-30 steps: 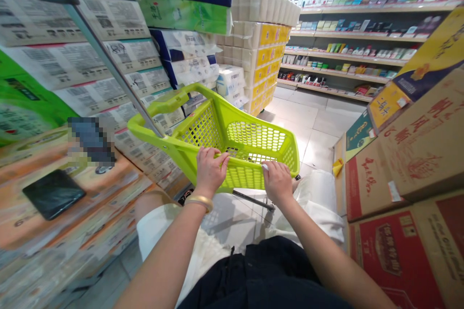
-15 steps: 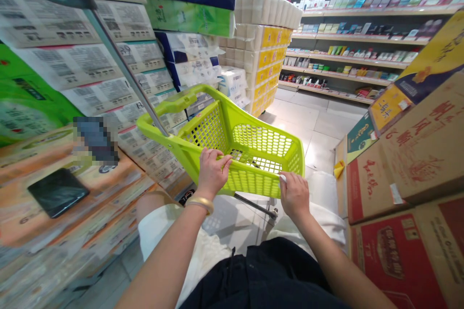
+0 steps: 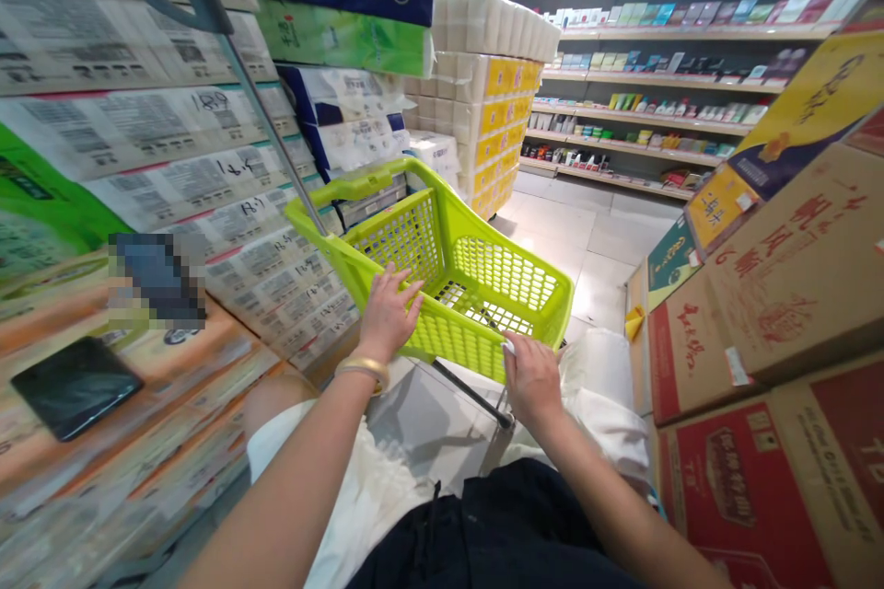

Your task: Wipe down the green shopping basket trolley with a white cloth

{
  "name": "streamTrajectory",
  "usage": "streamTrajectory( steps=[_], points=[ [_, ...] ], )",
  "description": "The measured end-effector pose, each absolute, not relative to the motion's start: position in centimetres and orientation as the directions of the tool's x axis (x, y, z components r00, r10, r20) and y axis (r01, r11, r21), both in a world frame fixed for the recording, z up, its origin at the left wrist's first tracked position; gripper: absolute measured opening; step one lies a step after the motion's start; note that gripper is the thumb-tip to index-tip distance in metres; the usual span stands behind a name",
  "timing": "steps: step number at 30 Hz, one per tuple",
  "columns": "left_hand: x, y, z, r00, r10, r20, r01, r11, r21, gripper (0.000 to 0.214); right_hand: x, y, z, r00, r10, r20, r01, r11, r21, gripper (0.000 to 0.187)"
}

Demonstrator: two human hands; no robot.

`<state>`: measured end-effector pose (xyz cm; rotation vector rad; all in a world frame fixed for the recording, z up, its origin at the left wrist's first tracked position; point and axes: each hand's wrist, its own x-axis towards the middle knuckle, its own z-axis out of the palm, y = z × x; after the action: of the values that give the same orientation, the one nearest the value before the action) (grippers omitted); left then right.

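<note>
As I read the head-camera feed from here, the person's left hand (image 3: 389, 315) sits on the near rim of a lime-green plastic shopping basket (image 3: 397, 244), its fingers (image 3: 397, 288) spread wide and not closed around the plastic. A gold bangle (image 3: 363, 371) circles that wrist. The right hand (image 3: 533, 379) is at the rim further along, near the basket's right corner, with its fingers (image 3: 515, 352) curled narrow and holding the edge. The basket stands in front of the person's legs, tilted in the view, with a grey metal handle pole (image 3: 268, 124) rising toward the upper left and a metal rod (image 3: 470, 392) running beneath it. To my left, packs of toilet paper (image 3: 172, 147) are stacked high, with a black smartphone (image 3: 75, 388) lying on them just below a pixelated patch (image 3: 158, 281). To my right are printed cardboard cartons (image 3: 752, 313). Ahead, yellow-labelled paper packs (image 3: 501, 78) stand beside a tiled floor (image 3: 552, 239), and stocked store shelves (image 3: 656, 83) line the back.
</note>
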<state>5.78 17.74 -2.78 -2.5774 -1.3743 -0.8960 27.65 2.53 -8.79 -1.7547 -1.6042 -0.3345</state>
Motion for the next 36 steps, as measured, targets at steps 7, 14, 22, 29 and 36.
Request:
streamTrajectory(
  steps=[7, 14, 22, 29, 36],
  points=[
    [8.6, 13.2, -5.5, 0.329, 0.792, 0.514, 0.799, -0.524, 0.296, 0.056, 23.9, 3.2, -8.6, 0.143, 0.796, 0.588, 0.924, 0.106, -0.369, 0.037],
    [10.3, 12.1, -6.1, 0.267, 0.861, 0.433, 0.796, -0.450, 0.404, 0.052, 22.1, 3.4, -8.4, 0.069, 0.839, 0.540, 0.911, 0.167, -0.376, 0.042],
    [10.5, 12.6, -5.6, 0.233, 0.878, 0.418, 0.811, -0.413, 0.415, 0.046, 25.2, 1.1, -8.0, -0.017, 0.818, 0.575, 0.913, 0.247, -0.325, 0.032],
    [11.6, 12.1, -5.7, 0.201, 0.895, 0.399, 0.819, -0.376, 0.433, 0.051, 27.3, 0.6, -8.3, 0.045, 0.793, 0.608, 0.911, 0.218, -0.351, 0.029],
    [12.9, 10.7, -6.7, 0.256, 0.856, 0.449, 0.793, -0.451, 0.408, 0.061, 24.7, 0.5, -8.2, 0.010, 0.796, 0.605, 0.895, 0.263, -0.360, 0.030]
  ],
)
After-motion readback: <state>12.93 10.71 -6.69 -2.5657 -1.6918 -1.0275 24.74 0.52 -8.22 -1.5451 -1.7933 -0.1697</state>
